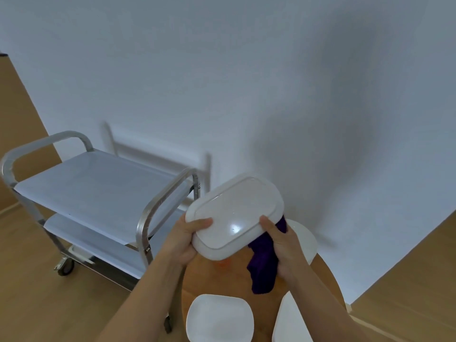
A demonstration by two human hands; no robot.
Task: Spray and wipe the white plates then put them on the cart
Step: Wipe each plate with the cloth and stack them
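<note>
Head view: white rectangular plate (234, 218) held underside-up over the round wooden table (237, 280), left hand (183, 243) gripping its near-left edge, thumb on top; right hand (281, 245) pinching the right edge together with a purple cloth (262, 265) bunched beneath. Wiping apparently mid-way on this one; steel cart (98, 193) just left of table, both shelves bare of plates, so nothing delivered yet. Square plate (219, 319), another at bottom right (291, 322) and one behind the right hand (306, 240) waiting on table; pale wall, wood floor.
</note>
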